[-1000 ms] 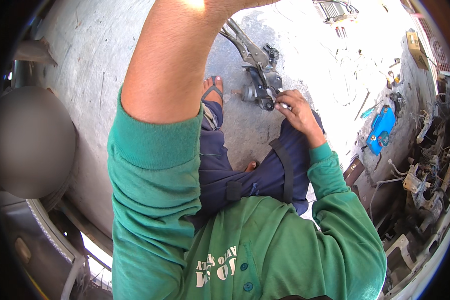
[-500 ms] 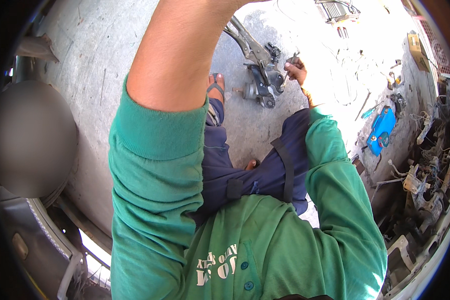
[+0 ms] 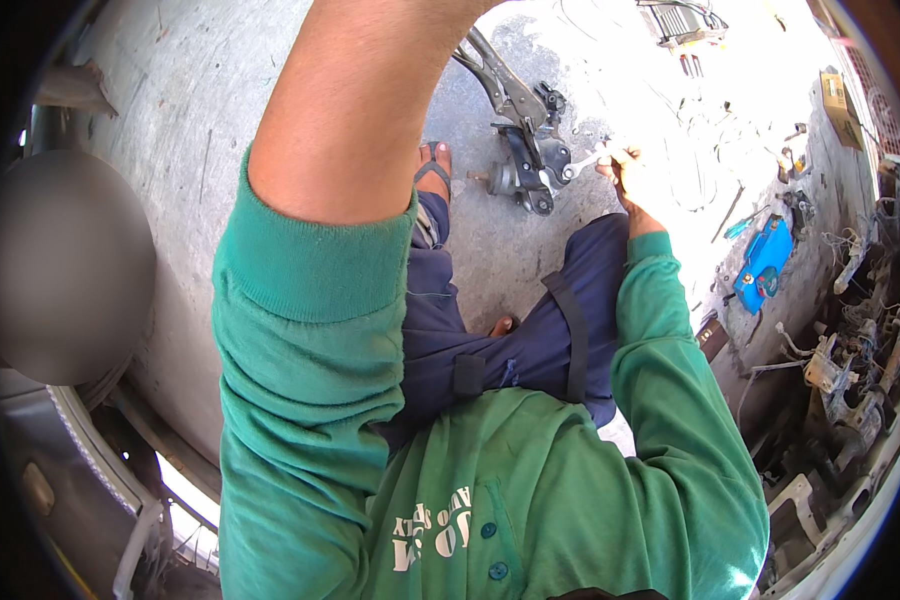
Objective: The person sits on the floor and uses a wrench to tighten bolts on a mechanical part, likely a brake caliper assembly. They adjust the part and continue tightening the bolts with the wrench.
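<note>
My right hand (image 3: 624, 172) is closed around a silver wrench (image 3: 588, 163). The wrench's near end meets the edge of a dark metal car part (image 3: 522, 168), which has a round housing and a short shaft and lies on the floor beside my sandalled left foot (image 3: 434, 172). Clamped on that part are large locking pliers (image 3: 515, 97), their long handles slanting up to the left. My left forearm (image 3: 355, 110) reaches up past the top edge, so the left hand is out of sight.
On the right lie a blue case (image 3: 765, 262), a teal-handled screwdriver (image 3: 745, 226) and a cardboard box (image 3: 841, 108). A finned metal unit (image 3: 682, 22) with wires sits far off. Scrap metal parts (image 3: 840, 370) line the right rim; a blurred round shape (image 3: 65, 265) stands left.
My right hand has turned and moved slightly right and down. The wrench has swung from nearly upright to pointing out sideways from the part. The pliers and part stay nearly in place.
</note>
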`<state>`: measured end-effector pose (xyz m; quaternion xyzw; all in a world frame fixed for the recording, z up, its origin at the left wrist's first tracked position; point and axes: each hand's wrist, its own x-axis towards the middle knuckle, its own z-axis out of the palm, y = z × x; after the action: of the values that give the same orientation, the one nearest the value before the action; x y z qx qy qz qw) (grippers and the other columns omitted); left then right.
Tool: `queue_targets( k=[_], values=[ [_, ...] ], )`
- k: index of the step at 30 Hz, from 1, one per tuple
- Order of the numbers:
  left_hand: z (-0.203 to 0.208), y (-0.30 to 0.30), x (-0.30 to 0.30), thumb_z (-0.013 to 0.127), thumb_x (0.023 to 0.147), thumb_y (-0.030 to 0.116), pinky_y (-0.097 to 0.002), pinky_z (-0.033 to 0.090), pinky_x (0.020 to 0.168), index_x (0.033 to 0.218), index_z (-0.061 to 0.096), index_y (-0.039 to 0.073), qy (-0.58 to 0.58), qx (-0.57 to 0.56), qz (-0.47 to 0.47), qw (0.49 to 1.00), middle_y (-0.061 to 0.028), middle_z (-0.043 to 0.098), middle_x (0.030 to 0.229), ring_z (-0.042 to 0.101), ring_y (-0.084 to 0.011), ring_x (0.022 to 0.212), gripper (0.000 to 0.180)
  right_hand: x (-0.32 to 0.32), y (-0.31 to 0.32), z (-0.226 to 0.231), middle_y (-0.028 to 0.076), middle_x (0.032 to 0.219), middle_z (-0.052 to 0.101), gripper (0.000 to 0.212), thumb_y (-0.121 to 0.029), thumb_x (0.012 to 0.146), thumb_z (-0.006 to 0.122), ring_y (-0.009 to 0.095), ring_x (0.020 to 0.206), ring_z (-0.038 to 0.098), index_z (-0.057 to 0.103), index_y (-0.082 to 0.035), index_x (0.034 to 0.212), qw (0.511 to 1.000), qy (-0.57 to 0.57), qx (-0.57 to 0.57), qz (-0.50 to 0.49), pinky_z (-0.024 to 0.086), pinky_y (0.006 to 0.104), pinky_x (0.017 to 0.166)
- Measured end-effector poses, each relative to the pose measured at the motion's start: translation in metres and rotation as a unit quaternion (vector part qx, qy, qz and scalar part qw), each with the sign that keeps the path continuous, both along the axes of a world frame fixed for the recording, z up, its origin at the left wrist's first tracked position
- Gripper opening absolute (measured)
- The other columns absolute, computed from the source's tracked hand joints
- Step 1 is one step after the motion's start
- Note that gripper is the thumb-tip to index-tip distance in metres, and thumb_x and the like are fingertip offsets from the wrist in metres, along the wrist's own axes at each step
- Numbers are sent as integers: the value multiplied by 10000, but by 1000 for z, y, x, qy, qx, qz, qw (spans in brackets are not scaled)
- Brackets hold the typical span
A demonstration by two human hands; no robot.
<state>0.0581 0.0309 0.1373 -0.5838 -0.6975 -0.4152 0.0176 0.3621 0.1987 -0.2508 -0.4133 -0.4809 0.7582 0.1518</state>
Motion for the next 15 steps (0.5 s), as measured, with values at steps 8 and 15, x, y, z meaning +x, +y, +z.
queue_targets(
  k=[8, 15],
  values=[
    [-5, -7, 0, 730, 818, 218, -344, 500, 625, 849, 668, 8, -1, 5, 13, 1000, -117, 627, 703, 594, -185, 653, 221, -27, -74, 86, 38, 1022, 697, 157, -144, 909, 776, 160, 919, 653, 759, -35, 1021, 850, -60, 378, 363, 543, 325, 754],
    [-4, -7, 3, 733, 822, 220, -341, 514, 650, 890, 677, 1, 6, 17, 16, 1000, -127, 654, 748, 618, -193, 686, 237, 39, -49, 33, 111, 1108, 690, 155, -134, 980, 688, 192, 881, 682, 691, 13, 1033, 996, 17, -66, -60, 590, 333, 764]
  ],
)
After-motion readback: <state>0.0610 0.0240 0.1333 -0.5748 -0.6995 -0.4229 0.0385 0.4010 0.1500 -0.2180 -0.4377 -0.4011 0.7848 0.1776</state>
